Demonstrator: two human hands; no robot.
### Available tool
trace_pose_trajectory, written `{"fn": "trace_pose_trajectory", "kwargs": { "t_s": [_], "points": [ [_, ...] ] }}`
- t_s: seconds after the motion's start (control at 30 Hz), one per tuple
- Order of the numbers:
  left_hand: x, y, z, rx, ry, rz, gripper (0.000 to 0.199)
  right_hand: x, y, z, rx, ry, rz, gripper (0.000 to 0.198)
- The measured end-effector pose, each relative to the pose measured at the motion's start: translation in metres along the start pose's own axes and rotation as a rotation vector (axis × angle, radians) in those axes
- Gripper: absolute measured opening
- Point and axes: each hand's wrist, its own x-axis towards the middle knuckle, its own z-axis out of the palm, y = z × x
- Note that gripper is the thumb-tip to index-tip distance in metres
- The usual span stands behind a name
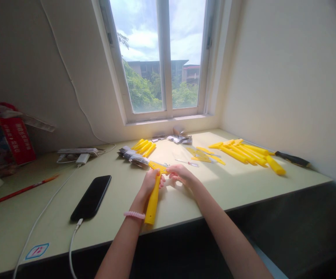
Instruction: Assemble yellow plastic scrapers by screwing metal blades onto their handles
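My left hand (150, 182) is closed around the neck of a yellow scraper handle (153, 205), whose shaft points down toward the table's front edge. The fingers of my right hand (181, 173) pinch the right end of its wide yellow head; whether a small part sits between them I cannot make out. Tiny metal bits (166, 164), perhaps screws, lie just behind the head. Beyond my left hand is a stack of yellow-handled scrapers (144, 148) with grey-wrapped ends. A small thin screwdriver (187, 162) lies behind my right hand, and flat yellow plates (204, 155) are farther back.
More yellow handles (243, 153) are piled at the right, near a black-handled tool (292, 159). Silvery wrappers (181, 138) lie below the window. On the left are a charging phone (91, 198), a power strip (78, 152) and a red pencil (19, 191).
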Motion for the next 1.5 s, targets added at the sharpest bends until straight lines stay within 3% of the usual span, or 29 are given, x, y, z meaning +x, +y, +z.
{"fn": "trace_pose_trajectory", "kwargs": {
  "t_s": [0.47,0.53,0.63,0.7,0.73,0.77,0.83,0.9,1.03,1.23,1.5],
  "points": [
    [-0.003,0.003,0.005,0.041,0.055,-0.064,0.018,0.004,0.007,0.0,-0.091,0.052,-0.043,0.012],
    [-0.003,0.002,0.003,0.076,0.151,-0.055,0.023,0.005,0.008,0.0,-0.101,0.062,-0.042,0.013],
    [-0.011,0.003,-0.001,0.204,0.437,0.029,0.033,0.005,0.008,0.0,-0.11,0.078,-0.045,0.014],
    [-0.022,0.006,-0.002,0.404,0.607,0.192,0.039,0.005,0.008,0.0,-0.108,0.083,-0.054,0.013],
    [-0.028,0.008,-0.002,0.532,0.612,0.324,0.039,0.004,0.007,0.0,-0.105,0.085,-0.058,0.012],
    [-0.034,0.01,-0.001,0.657,0.583,0.432,0.038,0.004,0.007,0.0,-0.102,0.086,-0.06,0.012],
    [-0.045,0.014,0.002,0.928,0.409,0.542,0.035,0.003,0.007,0.0,-0.1,0.086,-0.059,0.013],
    [-0.052,0.018,0.006,1.111,0.27,0.524,0.038,0.003,0.008,0.0,-0.103,0.085,-0.051,0.012],
    [-0.054,0.023,0.012,1.384,0.129,0.386,0.048,0.008,0.013,-0.003,-0.12,0.075,-0.057,0.011],
    [-0.056,0.026,0.023,1.554,0.116,0.321,0.055,0.015,0.02,-0.006,-0.114,0.073,-0.088,0.011],
    [-0.054,0.016,0.024,1.625,0.131,0.262,0.062,0.011,0.016,-0.006,-0.157,0.106,-0.124,0.013]
  ]
}}
